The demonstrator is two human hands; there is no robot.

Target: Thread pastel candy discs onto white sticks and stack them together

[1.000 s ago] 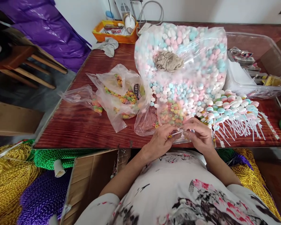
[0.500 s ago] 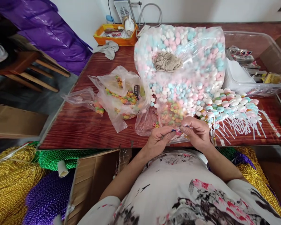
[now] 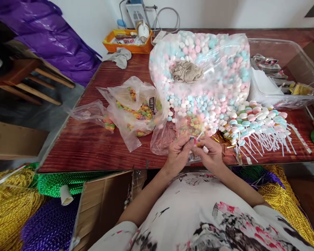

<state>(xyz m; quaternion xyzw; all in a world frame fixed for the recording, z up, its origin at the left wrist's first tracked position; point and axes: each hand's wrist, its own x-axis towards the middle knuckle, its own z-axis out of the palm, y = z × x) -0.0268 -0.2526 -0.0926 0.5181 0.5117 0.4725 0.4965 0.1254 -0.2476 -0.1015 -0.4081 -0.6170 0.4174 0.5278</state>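
Observation:
My left hand [image 3: 178,152] and my right hand [image 3: 209,153] meet at the table's front edge, both closed in a pinch. Between their fingertips is a small pinkish piece with a short white stick [image 3: 200,134] pointing up; the fingers cover most of it. A bit of blue shows at the left thumb tip. Right behind the hands lies a clear bag of colourful ring beads [image 3: 190,124]. To the right of my right hand is a pile of pastel candy-like discs on white sticks [image 3: 259,120], the sticks pointing toward me.
A big clear bag of pastel discs [image 3: 225,64] fills the table's back, a crumpled cloth [image 3: 187,71] on it. Left are an open bead bag [image 3: 136,111] and an orange tray [image 3: 107,44]. A clear plastic bin [image 3: 285,96] stands right. Shiny bead strands [image 3: 10,198] lie below.
My hands have drawn closer together and the right one has shifted left. A white stick now shows above the fingertips. The whole view has shifted slightly.

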